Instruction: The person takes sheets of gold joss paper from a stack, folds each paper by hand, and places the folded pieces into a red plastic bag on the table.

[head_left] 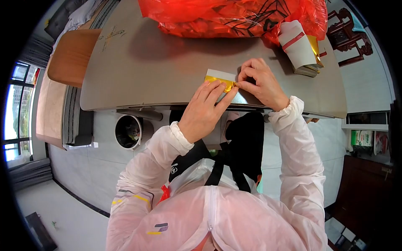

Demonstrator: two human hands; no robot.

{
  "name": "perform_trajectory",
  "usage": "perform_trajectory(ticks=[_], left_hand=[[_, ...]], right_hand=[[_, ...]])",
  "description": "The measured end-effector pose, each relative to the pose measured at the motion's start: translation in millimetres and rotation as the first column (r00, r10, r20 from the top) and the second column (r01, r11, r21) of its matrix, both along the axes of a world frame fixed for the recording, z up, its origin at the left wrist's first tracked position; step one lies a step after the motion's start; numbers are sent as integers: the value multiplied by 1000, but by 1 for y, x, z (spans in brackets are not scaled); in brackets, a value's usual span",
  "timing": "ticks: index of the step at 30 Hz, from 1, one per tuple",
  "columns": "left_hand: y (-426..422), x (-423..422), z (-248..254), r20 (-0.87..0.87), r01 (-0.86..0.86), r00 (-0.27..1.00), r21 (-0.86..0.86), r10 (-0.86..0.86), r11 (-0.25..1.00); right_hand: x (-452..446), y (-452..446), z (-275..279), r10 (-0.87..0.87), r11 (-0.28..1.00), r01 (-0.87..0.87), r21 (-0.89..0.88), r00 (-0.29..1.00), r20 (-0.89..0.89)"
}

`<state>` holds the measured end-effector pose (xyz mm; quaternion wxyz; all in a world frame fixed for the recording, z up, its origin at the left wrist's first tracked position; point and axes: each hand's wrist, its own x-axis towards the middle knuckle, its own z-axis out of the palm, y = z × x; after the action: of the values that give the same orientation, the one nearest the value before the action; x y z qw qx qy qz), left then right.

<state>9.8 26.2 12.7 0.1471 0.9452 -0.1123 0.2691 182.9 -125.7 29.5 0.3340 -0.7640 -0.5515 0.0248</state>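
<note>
A sheet of gold foil paper (214, 80) with a pale border lies on the table near its front edge. Across it rests my left hand (207, 104), fingers stretched out flat and holding the sheet down. My right hand (261, 83) pinches the right end of the gold paper between thumb and index finger, the other fingers curled. The foil looks folded or crumpled at that end, though the fingertips partly cover it. To the right, a bundle of white and gold paper sheets (298, 47) with a red band sits on the table.
A large red plastic bag (217, 19) covers the table's (125, 79) far side. A brown chair (75, 56) stands at the left. Under the front edge is a waste bin (129, 133) on the floor. A shelf (366, 126) stands at the right.
</note>
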Motion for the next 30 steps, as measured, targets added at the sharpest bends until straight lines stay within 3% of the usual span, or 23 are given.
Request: perform_trajectory(ticks=[14, 17, 20, 24, 30], left_hand=[[8, 5, 1, -37, 95, 995, 99, -92, 991], [8, 7, 3, -27, 98, 995, 70, -96, 993], [6, 8, 3, 4, 68, 998, 53, -68, 996], [2, 14, 3, 4, 52, 999, 56, -52, 997], [-4, 14, -1, 38, 0, 999, 62, -3, 998]], right_hand=[[-6, 2, -4, -76, 994, 76, 83, 997, 3], [-14, -4, -6, -92, 964, 73, 255, 994, 63], [-29, -22, -7, -26, 987, -48, 155, 897, 442], [-34, -31, -3, -130, 991, 99, 90, 880, 457], [-34, -29, -11, -273, 962, 216, 169, 821, 502]])
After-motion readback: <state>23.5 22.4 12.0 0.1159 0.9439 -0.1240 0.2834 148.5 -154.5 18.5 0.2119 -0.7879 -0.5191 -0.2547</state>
